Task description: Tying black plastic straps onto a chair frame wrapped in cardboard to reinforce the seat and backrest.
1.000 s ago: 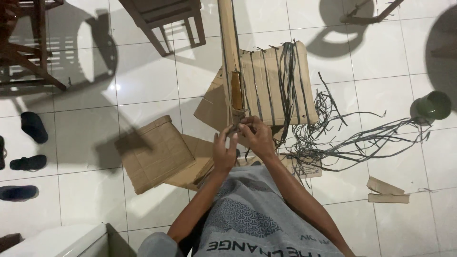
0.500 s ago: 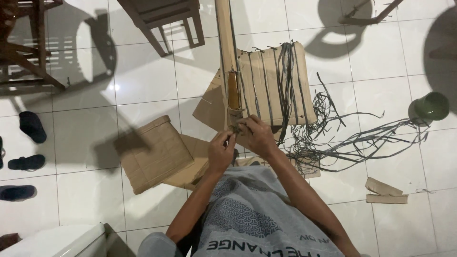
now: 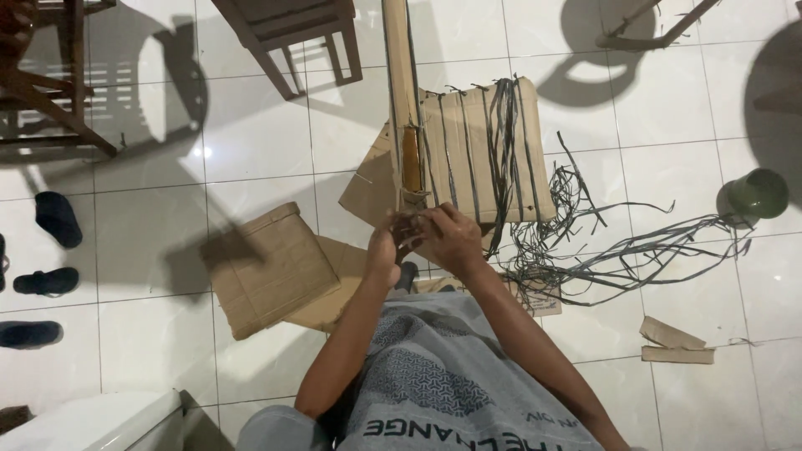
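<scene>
On the white tiled floor (image 3: 150, 242), a slatted cardboard panel (image 3: 489, 154) is lying flat directly ahead of the person, its long slats running away from the body, with dark strips threaded across and down it. A tall wooden post (image 3: 399, 75) is standing along the panel's left edge, its long axis also pointing away from the person, and the hands are working at the near left corner where post and panel are meeting. A loose tangle of dark weaving strips (image 3: 601, 250) is spreading over the floor off the panel's near right corner, trailing toward a green pot (image 3: 756, 194) well apart to the right. A flat cardboard sheet (image 3: 267, 267) is lying on the floor to the left of the hands, and two small cardboard scraps (image 3: 672, 342) are resting farther right. The left hand (image 3: 386, 250) is curling closed, fingers pinching something thin at the panel's near edge, though what exactly it is gripping is too small to tell. The right hand (image 3: 451, 235) is sitting just beside it, touching it, fingers bent and mostly closed over the same spot, nearer to the panel's strips than the left.
</scene>
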